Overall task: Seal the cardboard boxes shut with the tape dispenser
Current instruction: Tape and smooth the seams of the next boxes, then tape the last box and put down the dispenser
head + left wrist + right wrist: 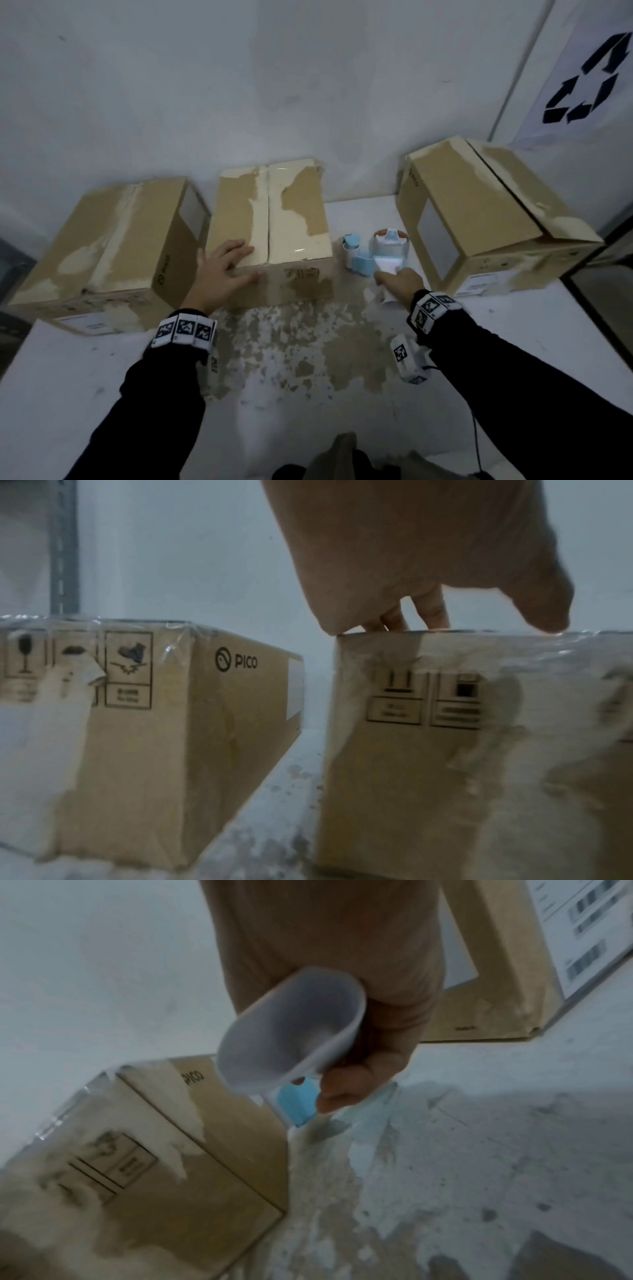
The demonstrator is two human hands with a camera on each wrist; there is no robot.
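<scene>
Three brown cardboard boxes stand in a row on the table. My left hand (227, 262) rests flat on the front left corner of the middle box (291, 212), thumb down its front face; its top seam shows glossy tape. Seen from the left wrist, the fingers (430, 610) lie straight on that box (445, 750). To its right the blue and white tape dispenser (373, 251) stands on the table. My right hand (397, 281) grips its white handle (291, 1031). The right box (479, 212) shows a dark gap along its top seam. The left box (102, 240) lies apart from both hands.
The white table (274, 359) has worn brown patches in front of me. A wall runs close behind the boxes, with a recycling sign (582, 78) at the right. A narrow gap separates the left box (154, 723) from the middle one. A dark edge borders the table's right side.
</scene>
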